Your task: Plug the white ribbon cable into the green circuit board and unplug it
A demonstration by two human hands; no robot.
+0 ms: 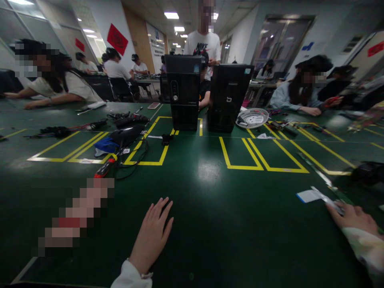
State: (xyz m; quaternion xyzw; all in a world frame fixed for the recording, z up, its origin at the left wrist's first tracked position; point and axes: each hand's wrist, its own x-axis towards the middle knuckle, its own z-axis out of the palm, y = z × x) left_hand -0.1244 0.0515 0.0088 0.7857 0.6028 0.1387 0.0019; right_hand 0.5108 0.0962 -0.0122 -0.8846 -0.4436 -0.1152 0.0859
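Observation:
My left hand rests palm down on the green tabletop, fingers stretched out and slightly apart, holding nothing. At the right edge, my right hand has its fingers closed on a flat white ribbon cable with a blue end, which points left. Just beyond that hand, a thin strip, green and silvery, runs away across the table. Farther left lies a red-and-black tool handle; pixelation covers whatever is below it.
Two black computer towers stand ahead among yellow tape outlines. A white basket sits to their right. Dark cables and a blue-and-black bundle lie left. Several people sit around; one person stands behind the towers.

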